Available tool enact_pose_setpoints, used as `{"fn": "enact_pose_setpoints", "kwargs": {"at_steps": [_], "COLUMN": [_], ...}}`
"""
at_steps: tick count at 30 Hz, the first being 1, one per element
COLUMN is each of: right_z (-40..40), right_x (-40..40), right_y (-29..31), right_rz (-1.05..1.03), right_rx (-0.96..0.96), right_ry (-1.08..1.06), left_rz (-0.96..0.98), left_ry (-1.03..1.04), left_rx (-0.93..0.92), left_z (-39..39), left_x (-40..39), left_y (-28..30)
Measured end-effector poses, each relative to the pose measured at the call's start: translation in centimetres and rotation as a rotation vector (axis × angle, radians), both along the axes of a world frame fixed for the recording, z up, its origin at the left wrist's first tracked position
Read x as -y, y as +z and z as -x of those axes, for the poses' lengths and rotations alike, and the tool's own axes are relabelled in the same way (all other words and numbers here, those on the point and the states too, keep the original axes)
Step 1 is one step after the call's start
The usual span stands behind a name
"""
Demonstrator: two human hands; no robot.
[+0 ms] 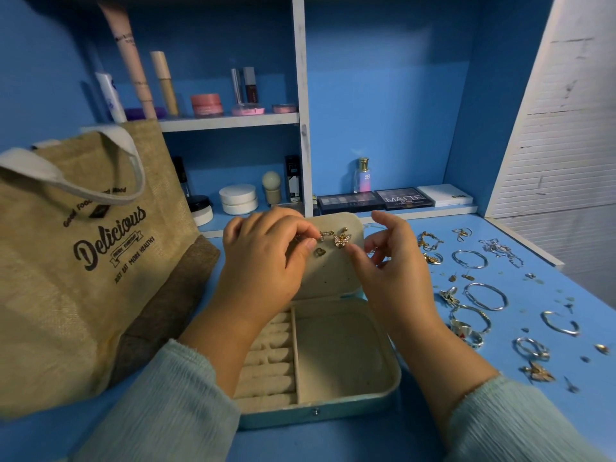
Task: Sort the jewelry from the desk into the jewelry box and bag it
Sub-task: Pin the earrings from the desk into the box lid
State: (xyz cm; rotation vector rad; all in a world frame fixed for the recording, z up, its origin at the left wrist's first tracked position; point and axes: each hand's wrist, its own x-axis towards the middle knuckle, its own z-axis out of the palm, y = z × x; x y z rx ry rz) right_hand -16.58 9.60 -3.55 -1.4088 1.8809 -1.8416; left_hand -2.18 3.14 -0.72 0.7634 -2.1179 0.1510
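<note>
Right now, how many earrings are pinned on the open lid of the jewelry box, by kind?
Butterfly earring: 1
Heart earring: 1
Small hoop earring, pinched by the left hand: 1
Total on the lid: 3
The right hand holds nothing.

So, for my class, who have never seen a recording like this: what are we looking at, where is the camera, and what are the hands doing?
There is no machine, only one camera on a person's head, looking down at their own hands. An open jewelry box lies on a blue desk. The left hand pinches a small earring at the lid, beside a butterfly earring. The right hand hovers close, seemingly holding nothing. Bangles and rings lie on the right, a burlap bag on the left.
</note>
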Motion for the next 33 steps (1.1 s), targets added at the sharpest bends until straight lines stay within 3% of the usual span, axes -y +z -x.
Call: {"fn": "enact_pose_setpoints", "kwargs": {"at_steps": [6, 11, 16, 21, 26, 33], "right_z": [0.2, 0.2, 0.1, 0.4, 0.9, 1.6], "right_x": [-0.5, -0.9, -1.1, -1.7, -2.2, -3.4], "right_y": [0.2, 0.4, 0.2, -0.2, -0.4, -0.6], "right_rz": [-0.035, -0.043, -0.02, -0.046, -0.041, 0.112], "right_rx": [-0.092, -0.084, -0.118, -0.132, -0.222, -0.426], "right_ry": [0.024, 0.056, 0.079, 0.166, 0.186, 0.213], "left_rz": [-0.053, -0.393, -0.634, -0.7, -0.803, -0.914], "left_ry": [-0.023, -0.064, -0.006, 0.005, -0.056, -0.152], "left_rx": [-0.028, -0.034, 0.253, 0.608, 0.821, 0.876], "left_z": [-0.5, -1.0, 0.4, 2.5, 3.7, 3.8], "left_x": [-1.3, -2.3, -1.1, 0.2, 0.3, -0.3], "left_y": [1.1, 3.5, 7.4, 10.4, 10.8, 8.9]}}
